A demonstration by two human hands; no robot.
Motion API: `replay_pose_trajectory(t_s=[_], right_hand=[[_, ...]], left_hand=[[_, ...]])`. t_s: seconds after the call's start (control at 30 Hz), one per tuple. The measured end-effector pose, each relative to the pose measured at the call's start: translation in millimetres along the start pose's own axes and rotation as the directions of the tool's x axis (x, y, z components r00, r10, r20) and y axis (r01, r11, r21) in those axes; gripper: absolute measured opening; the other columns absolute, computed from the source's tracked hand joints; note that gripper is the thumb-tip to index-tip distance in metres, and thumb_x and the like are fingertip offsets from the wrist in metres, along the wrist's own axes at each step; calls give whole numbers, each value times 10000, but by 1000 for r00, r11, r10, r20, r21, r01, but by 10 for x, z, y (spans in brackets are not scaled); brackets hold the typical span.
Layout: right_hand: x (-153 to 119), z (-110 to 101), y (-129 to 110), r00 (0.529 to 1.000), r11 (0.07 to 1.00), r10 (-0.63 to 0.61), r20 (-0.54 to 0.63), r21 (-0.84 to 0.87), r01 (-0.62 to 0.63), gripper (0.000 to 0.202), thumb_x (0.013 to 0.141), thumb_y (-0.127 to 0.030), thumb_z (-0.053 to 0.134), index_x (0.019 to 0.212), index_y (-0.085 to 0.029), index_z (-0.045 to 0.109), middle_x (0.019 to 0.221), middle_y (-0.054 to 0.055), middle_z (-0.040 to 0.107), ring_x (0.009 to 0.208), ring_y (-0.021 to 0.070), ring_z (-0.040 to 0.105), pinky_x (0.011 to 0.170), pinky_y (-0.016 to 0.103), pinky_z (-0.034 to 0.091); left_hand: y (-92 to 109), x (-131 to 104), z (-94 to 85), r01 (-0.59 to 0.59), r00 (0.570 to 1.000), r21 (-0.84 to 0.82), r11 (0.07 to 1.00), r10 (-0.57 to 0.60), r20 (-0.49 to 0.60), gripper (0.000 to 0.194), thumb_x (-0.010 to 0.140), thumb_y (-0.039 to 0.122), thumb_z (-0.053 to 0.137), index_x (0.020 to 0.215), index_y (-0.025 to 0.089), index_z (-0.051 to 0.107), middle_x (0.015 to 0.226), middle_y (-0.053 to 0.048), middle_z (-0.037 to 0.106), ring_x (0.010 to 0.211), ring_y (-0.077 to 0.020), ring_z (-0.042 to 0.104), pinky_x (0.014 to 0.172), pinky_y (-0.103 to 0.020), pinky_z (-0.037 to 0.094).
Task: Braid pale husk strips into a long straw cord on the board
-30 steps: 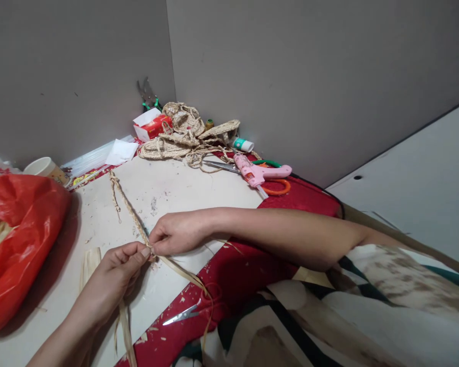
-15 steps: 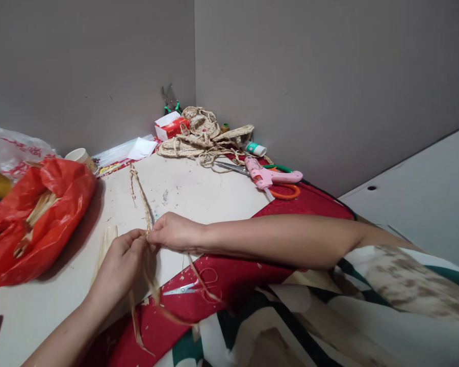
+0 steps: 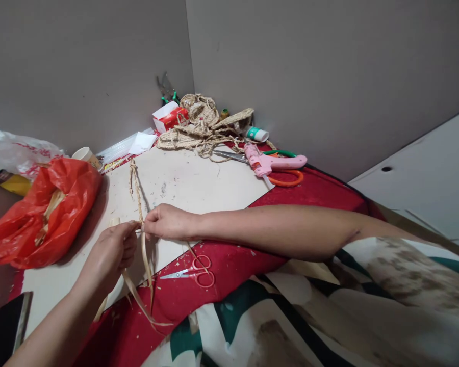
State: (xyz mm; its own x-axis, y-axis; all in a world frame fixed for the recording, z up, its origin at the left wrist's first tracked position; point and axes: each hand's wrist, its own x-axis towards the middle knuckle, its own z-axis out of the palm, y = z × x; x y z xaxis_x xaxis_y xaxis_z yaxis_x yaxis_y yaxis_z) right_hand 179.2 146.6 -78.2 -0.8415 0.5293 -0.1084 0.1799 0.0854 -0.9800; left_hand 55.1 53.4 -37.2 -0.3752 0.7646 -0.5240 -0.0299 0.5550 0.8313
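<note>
A thin straw braid (image 3: 138,196) runs from the far part of the white board (image 3: 191,188) down to my fingers. My right hand (image 3: 166,221) is closed in a pinch at the braid's near end. Close against it, my left hand (image 3: 117,242) pinches a straw strand at the same end. Loose flat strands (image 3: 145,260) hang from there over the red cloth (image 3: 237,260). Small scissors (image 3: 193,272) with red handles lie on the cloth below my right wrist. More pale straw (image 3: 115,222) shows partly behind my left hand.
On the left stands a red plastic bag (image 3: 74,193) with straw inside, near a phone (image 3: 7,326). Coiled braids (image 3: 201,114), a red box (image 3: 172,118) and pliers (image 3: 167,90) are at the back corner. A pink glue gun (image 3: 268,163) lies over orange-handled scissors (image 3: 290,178).
My left hand has shifted a little left, and the hanging strands have swung to a new position. The view has tilted slightly, showing more of the phone.
</note>
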Motion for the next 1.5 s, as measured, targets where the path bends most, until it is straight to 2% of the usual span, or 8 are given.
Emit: replay_pose_trajectory(t_s=[0.17,0.57,0.73,0.8,0.97,1.1,1.33,1.5], right_hand=[[-1,3,5,1000,999,2,6,-37,-2,177,790,-201,529,704,-111,655,502,-44,439,499,70,362,496,224,275],[16,-8,34,998,999,11,66,43,-14,134,774,-132,537,658,-118,601,601,-21,548,564,69,440,567,213,349],[48,2,81,997,1000,9,74,-25,-7,202,813,-247,556,676,-116,625,584,-24,507,555,69,377,547,224,301],[50,1,88,997,999,0,79,-44,3,237,827,-288,557,685,-113,629,579,-26,490,550,68,352,541,227,288],[31,-19,58,996,997,-16,87,-75,22,201,832,-215,515,723,-109,645,559,-26,474,543,76,370,530,225,291],[37,-28,61,994,988,-41,100,-141,55,200,828,-220,491,722,-124,632,540,-33,443,533,81,363,522,228,283],[26,-64,58,977,933,-175,124,-295,205,229,812,-222,472,595,-157,443,543,-43,343,556,81,303,560,238,268],[17,-82,34,977,914,-161,143,-351,202,222,819,-234,458,610,-163,442,553,-35,383,559,88,322,564,250,263]], left_hand=[[48,-20,-62,58,997,-80,995,-54,49,80,679,253,518,727,190,529,476,102,259,378,-42,117,337,-146,99],[-36,27,-184,-52,997,54,997,49,65,350,699,426,752,774,168,527,525,61,532,366,-5,209,348,-124,139],[-4,55,-191,-93,996,48,995,92,20,442,593,414,831,837,180,546,690,-19,695,444,-63,453,393,-156,346],[17,63,-182,-74,997,60,995,73,21,471,551,420,851,833,176,564,687,-19,692,480,-89,503,417,-183,400],[20,87,-186,-29,1000,48,998,28,8,427,561,391,852,823,173,595,552,59,569,412,-30,378,382,-121,236],[-5,122,-210,-12,1000,41,999,12,9,446,566,362,854,891,186,605,589,50,581,450,-38,421,409,-111,245],[12,185,-235,54,994,94,994,-62,85,374,579,415,830,668,151,580,466,97,388,378,-10,192,355,-141,100],[-15,196,-224,-16,999,105,994,11,47,377,581,427,829,632,144,583,485,71,423,423,-30,276,395,-148,191]])
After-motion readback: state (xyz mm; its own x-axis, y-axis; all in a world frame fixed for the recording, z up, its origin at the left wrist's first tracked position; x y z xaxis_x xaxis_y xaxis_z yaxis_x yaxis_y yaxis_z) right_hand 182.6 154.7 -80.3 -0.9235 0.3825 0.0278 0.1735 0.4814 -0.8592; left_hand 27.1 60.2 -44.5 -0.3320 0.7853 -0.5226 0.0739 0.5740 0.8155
